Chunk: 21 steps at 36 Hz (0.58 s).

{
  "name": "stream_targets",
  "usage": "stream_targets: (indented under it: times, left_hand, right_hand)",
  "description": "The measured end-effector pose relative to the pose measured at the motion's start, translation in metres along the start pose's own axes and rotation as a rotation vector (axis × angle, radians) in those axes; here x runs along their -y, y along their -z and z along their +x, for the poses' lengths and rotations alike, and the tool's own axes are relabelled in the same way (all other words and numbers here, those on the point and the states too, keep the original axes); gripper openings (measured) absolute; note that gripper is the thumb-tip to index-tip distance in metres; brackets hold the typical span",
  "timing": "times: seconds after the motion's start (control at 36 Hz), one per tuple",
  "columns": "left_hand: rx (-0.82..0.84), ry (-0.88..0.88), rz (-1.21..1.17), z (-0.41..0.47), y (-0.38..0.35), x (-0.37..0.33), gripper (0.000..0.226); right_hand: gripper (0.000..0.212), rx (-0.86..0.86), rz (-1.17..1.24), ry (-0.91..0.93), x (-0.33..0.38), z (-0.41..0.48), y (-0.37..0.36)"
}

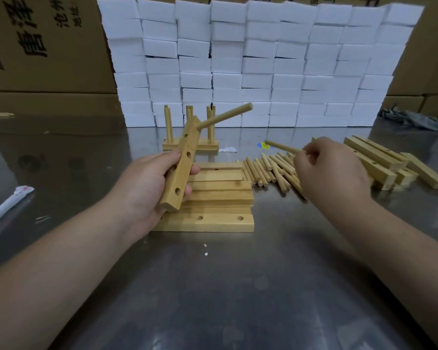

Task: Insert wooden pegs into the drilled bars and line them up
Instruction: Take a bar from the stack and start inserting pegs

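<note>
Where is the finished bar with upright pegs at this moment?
The finished bar stands on the metal table at centre, just before the wall of white blocks and behind the bar held in the left hand.

Steel counter (238,299) carries: drilled bars (213,198) stacked centre; loose pegs (271,170) heaped just right of them; more bars (379,162) far right; pegged bars (190,145) behind; white blocks (250,64) walled along back; grey rag (412,120) right.

pale smooth matt wood bars (214,198) and pegs (271,170); glossy metal table (238,286); matt white foam blocks (258,59); brown cardboard boxes (43,44).
</note>
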<state>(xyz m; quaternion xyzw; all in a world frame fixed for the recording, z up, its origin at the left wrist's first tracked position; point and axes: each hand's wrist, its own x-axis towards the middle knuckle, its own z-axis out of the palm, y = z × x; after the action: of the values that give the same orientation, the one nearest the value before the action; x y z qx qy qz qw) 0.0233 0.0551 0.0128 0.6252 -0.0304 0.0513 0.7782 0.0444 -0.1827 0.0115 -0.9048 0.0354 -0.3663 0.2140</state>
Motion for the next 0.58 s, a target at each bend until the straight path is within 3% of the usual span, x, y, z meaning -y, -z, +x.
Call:
stream_targets:
  times: [0.08, 0.14, 0.25, 0.39, 0.58]
  left_hand:
    - [-0.016, -0.001, -0.007, 0.0, -0.001, 0.0, 0.021]
    - [-0.017, -0.004, 0.005, -0.001, -0.002, -0.001, 0.022]
    - [-0.006, -0.02, 0.062, -0.002, -0.003, -0.001, 0.022]
    - [0.033, -0.053, 0.104, -0.006, -0.005, 0.0, 0.021]
    - [0.074, -0.058, 0.117, -0.008, -0.007, 0.001, 0.022]
  right_hand:
    - [0.008, -0.041, 0.333, 0.1, 0.01, -0.012, 0.01]
    - [0.015, -0.007, 0.513, 0.173, 0.02, -0.022, 0.016]
    - [0.014, 0.083, 0.806, 0.157, 0.036, -0.039, 0.022]
    - [0.019, 0.168, 0.829, 0.162, 0.04, -0.047, 0.019]
    - [0.009, 0.215, 0.794, 0.095, 0.042, -0.048, 0.017]
